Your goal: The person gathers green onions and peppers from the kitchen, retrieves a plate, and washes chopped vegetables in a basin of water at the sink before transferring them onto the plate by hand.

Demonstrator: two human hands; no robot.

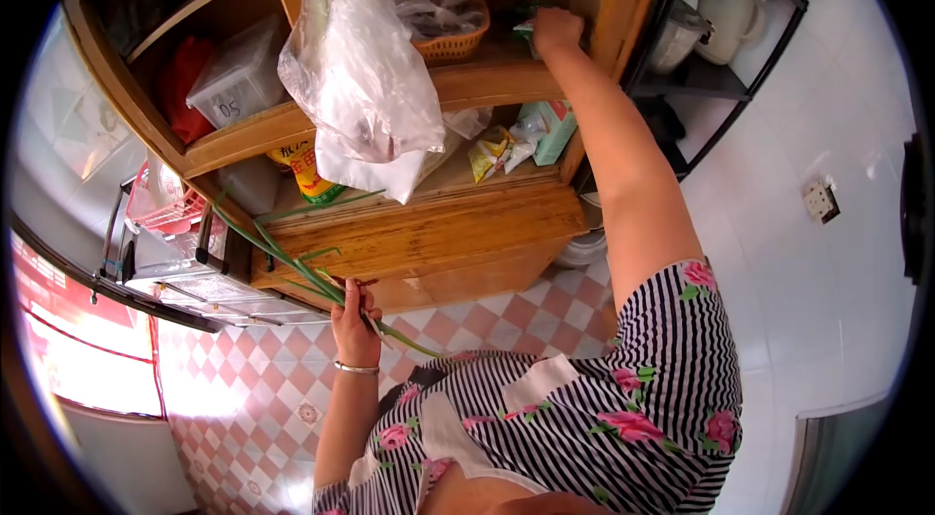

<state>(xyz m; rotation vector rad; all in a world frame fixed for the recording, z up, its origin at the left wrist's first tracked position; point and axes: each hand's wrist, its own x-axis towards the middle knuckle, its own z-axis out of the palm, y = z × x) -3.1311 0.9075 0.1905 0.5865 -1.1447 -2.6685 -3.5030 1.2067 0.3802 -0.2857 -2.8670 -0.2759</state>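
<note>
Several green onion stalks (pixel 318 279) are held in the left hand (pixel 356 323), in front of the wooden cabinet (pixel 458 238). The left fingers are closed around the stalks; the long leaves project up and to the left, and the opposite ends extend below the fist toward the striped shirt (pixel 575 418).

Handling estimate: light, flexible, probably smooth, with leaves that crease or split easily. Grip where the stalks gather, using moderate pressure; avoid lifting by the thin leaf tips.

The right hand (pixel 558 31) reaches onto the upper shelf, at a green packet (pixel 527 27). Whether its fingers are apart or clamped on the packet cannot be told, as the back of the hand hides them. An orange basket (pixel 456 47) stands to the left of the packet. Further left, a filled plastic bag (pixel 380 77) hangs before the shelves.
</note>
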